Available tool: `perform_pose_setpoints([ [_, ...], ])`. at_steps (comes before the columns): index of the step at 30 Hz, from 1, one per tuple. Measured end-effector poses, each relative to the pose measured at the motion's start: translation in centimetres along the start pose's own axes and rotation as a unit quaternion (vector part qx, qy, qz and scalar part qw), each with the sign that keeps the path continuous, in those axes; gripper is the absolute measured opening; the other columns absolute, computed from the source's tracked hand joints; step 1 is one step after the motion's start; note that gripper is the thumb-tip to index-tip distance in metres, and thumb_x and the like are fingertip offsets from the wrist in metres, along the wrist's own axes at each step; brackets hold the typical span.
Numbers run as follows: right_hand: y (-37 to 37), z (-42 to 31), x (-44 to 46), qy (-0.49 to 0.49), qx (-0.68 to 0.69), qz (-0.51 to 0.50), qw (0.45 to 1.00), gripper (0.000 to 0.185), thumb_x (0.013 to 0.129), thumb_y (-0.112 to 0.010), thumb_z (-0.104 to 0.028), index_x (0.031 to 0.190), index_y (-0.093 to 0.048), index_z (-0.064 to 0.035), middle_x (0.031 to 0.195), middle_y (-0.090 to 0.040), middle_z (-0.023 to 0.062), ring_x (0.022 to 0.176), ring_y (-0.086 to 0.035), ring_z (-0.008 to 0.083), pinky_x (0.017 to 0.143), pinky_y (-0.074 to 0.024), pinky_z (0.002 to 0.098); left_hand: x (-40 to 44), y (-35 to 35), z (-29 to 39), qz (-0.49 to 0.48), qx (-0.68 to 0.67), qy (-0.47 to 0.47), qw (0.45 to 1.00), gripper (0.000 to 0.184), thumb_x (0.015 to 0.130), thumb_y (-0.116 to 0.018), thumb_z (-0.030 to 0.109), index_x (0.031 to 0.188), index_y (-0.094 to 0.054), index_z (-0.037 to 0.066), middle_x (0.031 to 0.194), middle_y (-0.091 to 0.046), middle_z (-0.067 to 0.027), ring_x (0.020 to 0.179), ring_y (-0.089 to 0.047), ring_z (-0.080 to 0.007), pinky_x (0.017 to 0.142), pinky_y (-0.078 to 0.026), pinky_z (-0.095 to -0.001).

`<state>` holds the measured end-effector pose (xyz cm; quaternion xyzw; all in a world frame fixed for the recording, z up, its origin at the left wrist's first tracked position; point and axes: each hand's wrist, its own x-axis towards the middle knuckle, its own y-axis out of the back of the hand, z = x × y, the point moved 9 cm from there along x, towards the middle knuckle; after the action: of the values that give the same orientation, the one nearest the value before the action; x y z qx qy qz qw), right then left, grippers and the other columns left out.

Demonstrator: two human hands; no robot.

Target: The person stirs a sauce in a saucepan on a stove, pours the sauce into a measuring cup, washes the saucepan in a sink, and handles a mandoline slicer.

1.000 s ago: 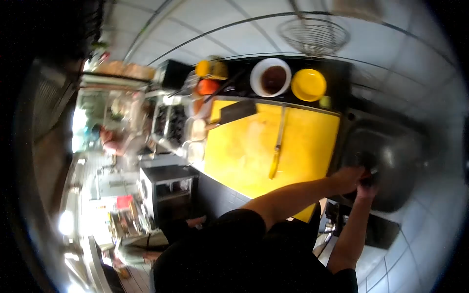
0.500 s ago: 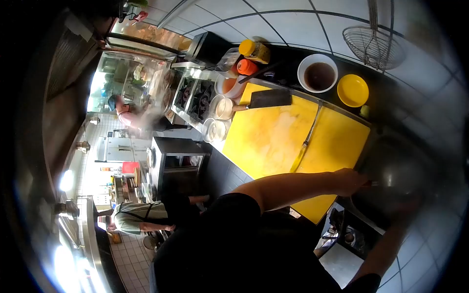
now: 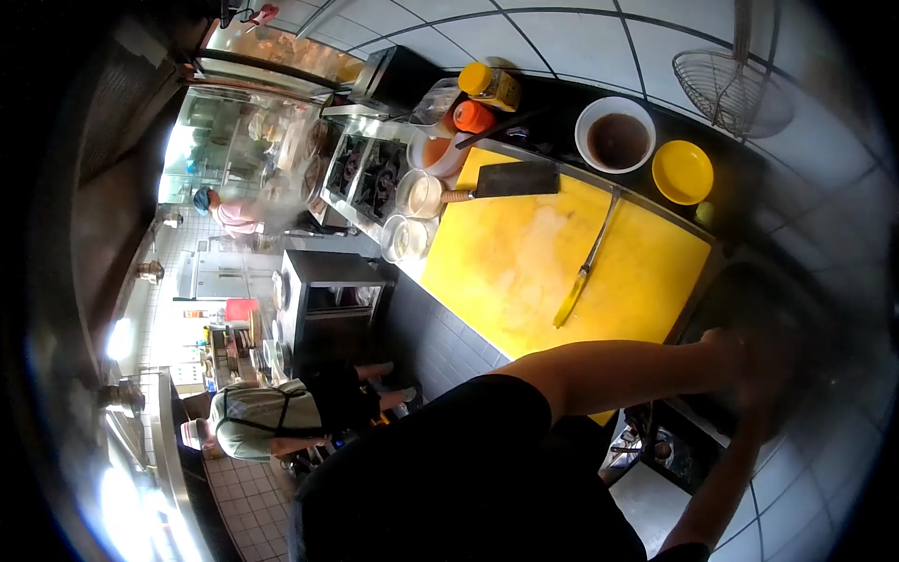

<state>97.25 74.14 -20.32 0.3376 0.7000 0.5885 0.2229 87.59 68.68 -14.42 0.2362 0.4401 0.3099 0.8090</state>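
My left hand (image 3: 726, 354) reaches over the dark sink (image 3: 735, 281) to the right of the board. Beside it or touching it is my right hand (image 3: 766, 382), coming from below. Both are blurred and in shadow, so their fingers and anything between them cannot be made out. The yellow cutting board (image 3: 524, 272) lies left of the sink. Across it rests a long knife with a yellow handle (image 3: 571, 302). A cleaver (image 3: 517, 179) with a dark blade and wooden handle lies by the board's upper edge.
Behind the board stand a white bowl of brown liquid (image 3: 615, 136), a yellow dish (image 3: 683, 172) and a yellow-lidded jar (image 3: 492, 86). A wire strainer (image 3: 726, 89) hangs above. Clear containers (image 3: 405, 239) sit left. A person (image 3: 267, 419) stands lower left, another (image 3: 229, 214) farther off.
My left hand has moved right, deeper over the sink, and is now close to my right hand; half a second ago they were apart. A dark, reddish item seen there earlier cannot be made out.
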Motion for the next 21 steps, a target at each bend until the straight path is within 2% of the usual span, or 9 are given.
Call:
perform_pose_setpoints([
  [3, 0.4, 3.7, -1.2, -0.041, -0.106, 0.089, 0.99, 0.043, 0.097, -0.062, -0.034, 0.127, -0.064, -0.0036, 0.129, -0.062, 0.022, 0.123, -0.057, 0.0387, 0.105, -0.0452, 0.05, -1.2, 3.8, 1.8, 0.015, -0.003, -0.013, 1.0, 0.032, 0.092, -0.066, 0.02, 0.117, -0.07, 0.001, 0.117, -0.069, -0.0183, 0.104, -0.069, -0.0319, 0.079, -0.058, -0.044],
  [6, -8.1, 20.3, -7.1, -0.331, 0.086, 0.097, 0.935, 0.042, 0.097, -0.061, -0.033, 0.128, -0.063, -0.004, 0.124, -0.064, 0.0223, 0.123, -0.056, 0.0389, 0.104, -0.0456, 0.0506, -0.5, 4.8, 3.2, 0.029, 0.006, -0.032, 0.999, 0.032, 0.093, -0.066, 0.021, 0.118, -0.07, 0.002, 0.118, -0.069, -0.0181, 0.105, -0.069, -0.032, 0.08, -0.058, -0.0443],
  [9, -1.9, 10.3, -4.1, -0.131, 0.038, 0.102, 0.985, 0.044, 0.096, -0.064, -0.033, 0.129, -0.063, -0.0037, 0.127, -0.063, 0.0218, 0.124, -0.056, 0.0388, 0.105, -0.0446, 0.05, -0.2, 5.1, 3.8, 0.034, 0.015, -0.041, 0.998, 0.032, 0.093, -0.065, 0.022, 0.118, -0.07, 0.003, 0.119, -0.068, -0.0179, 0.107, -0.068, -0.0322, 0.081, -0.058, -0.0445],
  [11, 1.6, 3.5, -2.2, -0.04, 0.137, 0.092, 0.985, 0.047, 0.094, -0.067, -0.034, 0.129, -0.062, -0.0032, 0.128, -0.063, 0.0226, 0.125, -0.055, 0.039, 0.106, -0.0438, 0.05, -0.2, 4.8, 3.9, 0.031, 0.016, -0.042, 0.998, 0.032, 0.093, -0.065, 0.022, 0.119, -0.07, 0.003, 0.12, -0.068, -0.0178, 0.108, -0.068, -0.0323, 0.082, -0.057, -0.0447],
  [13, -1.1, 3.7, -0.7, -0.015, 0.156, 0.031, 0.987, 0.051, 0.093, -0.067, -0.037, 0.131, -0.061, -0.0027, 0.131, -0.061, 0.0229, 0.127, -0.054, 0.039, 0.107, -0.0425, 0.0498, 0.1, 4.4, 3.7, 0.029, 0.016, -0.041, 0.999, 0.032, 0.093, -0.065, 0.023, 0.119, -0.07, 0.004, 0.121, -0.068, -0.0177, 0.109, -0.067, -0.0324, 0.083, -0.057, -0.0449],
  [15, -9.3, 9.2, 1.8, -0.052, 0.094, -0.079, 0.991, 0.058, 0.093, -0.066, -0.043, 0.135, -0.059, -0.0023, 0.137, -0.057, 0.0227, 0.129, -0.053, 0.039, 0.109, -0.0406, 0.0493, -0.1, 4.1, 3.0, 0.027, 0.016, -0.032, 0.999, 0.032, 0.094, -0.065, 0.023, 0.119, -0.07, 0.005, 0.122, -0.067, -0.0175, 0.11, -0.067, -0.0325, 0.083, -0.057, -0.0451],
  [17, -9.0, 11.3, 4.3, -0.205, 0.207, -0.113, 0.95, 0.065, 0.095, -0.061, -0.048, 0.139, -0.055, -0.002, 0.143, -0.053, 0.0226, 0.131, -0.051, 0.0395, 0.111, -0.039, 0.0488, 0.5, 3.6, 1.6, 0.026, 0.012, -0.016, 0.999, 0.033, 0.094, -0.065, 0.024, 0.12, -0.07, 0.005, 0.123, -0.067, -0.0174, 0.111, -0.066, -0.0326, 0.084, -0.057, -0.0452],
  [19, -8.4, 12.7, 4.4, -0.321, 0.246, -0.163, 0.9, 0.071, 0.1, -0.05, -0.052, 0.149, -0.043, -0.0018, 0.154, -0.042, 0.0212, 0.139, -0.042, 0.0387, 0.115, -0.0337, 0.0472, 0.7, 2.8, 0.2, 0.025, 0.004, 0.001, 1.0, 0.033, 0.094, -0.065, 0.025, 0.12, -0.07, 0.006, 0.124, -0.067, -0.0173, 0.112, -0.066, -0.0327, 0.085, -0.057, -0.0454],
  [21, -4.2, 9.5, 3.9, -0.273, 0.243, -0.163, 0.917, 0.066, 0.102, -0.047, -0.046, 0.151, -0.039, -0.0025, 0.156, -0.038, 0.0207, 0.143, -0.038, 0.0375, 0.117, -0.0315, 0.0462, 1.0, 1.9, -1.9, 0.03, -0.014, 0.024, 0.999, 0.033, 0.094, -0.065, 0.025, 0.12, -0.071, 0.006, 0.125, -0.066, -0.0172, 0.113, -0.066, -0.0328, 0.086, -0.057, -0.0456],
])
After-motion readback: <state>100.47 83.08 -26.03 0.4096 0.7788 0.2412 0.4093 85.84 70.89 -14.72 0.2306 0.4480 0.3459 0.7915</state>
